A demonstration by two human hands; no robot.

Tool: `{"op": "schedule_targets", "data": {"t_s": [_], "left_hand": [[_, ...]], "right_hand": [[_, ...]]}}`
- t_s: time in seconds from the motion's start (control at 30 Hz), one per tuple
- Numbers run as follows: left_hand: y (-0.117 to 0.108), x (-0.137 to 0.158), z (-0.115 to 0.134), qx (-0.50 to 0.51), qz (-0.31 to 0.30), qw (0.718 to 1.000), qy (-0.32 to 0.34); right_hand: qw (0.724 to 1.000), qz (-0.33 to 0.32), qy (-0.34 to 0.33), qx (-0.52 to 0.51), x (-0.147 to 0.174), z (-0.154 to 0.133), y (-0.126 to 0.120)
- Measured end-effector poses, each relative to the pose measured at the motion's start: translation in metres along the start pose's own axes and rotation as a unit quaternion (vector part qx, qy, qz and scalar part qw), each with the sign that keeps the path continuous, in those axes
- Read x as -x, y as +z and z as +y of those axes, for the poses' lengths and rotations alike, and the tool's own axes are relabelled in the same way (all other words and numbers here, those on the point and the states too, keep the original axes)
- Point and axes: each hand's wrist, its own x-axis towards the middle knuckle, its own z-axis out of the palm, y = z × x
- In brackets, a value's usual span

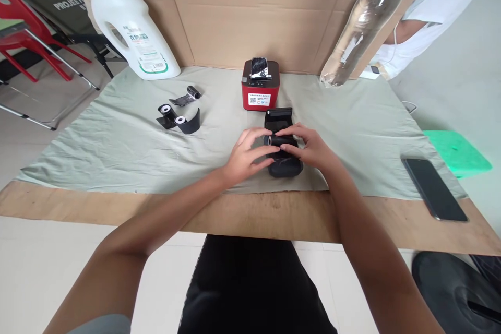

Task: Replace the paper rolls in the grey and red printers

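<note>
A small black printer (285, 168) lies on the cloth in front of me with its lid (278, 115) swung up. Inside its bay is a black paper roll (278, 140), its pale core end facing left. My left hand (247, 155) curls around the roll's left end, fingertips above and below it. From the other side, my right hand (307, 145) grips the same roll between thumb and fingers. The fingers partly cover the roll and the bay. Just behind stands a red and black printer (260, 95) with a glossy black strip (259, 69) sticking out of its top.
Several loose black rolls (188, 124) lie at the left. A white detergent bottle (121, 26) and a clear plastic bottle (362, 26) stand by the cardboard panel (254, 26). A phone (434, 189) rests near the right front edge. Behind the panel is a person in a white sleeve (425, 8).
</note>
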Motion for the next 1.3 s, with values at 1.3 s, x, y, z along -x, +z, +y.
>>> {"op": "schedule_targets", "data": {"t_s": [1.3], "left_hand": [[0.000, -0.006, 0.019, -0.005, 0.014, 1.000, 0.001]], "right_hand": [[0.949, 0.189, 0.131, -0.216, -0.012, 0.048, 0.041]]}}
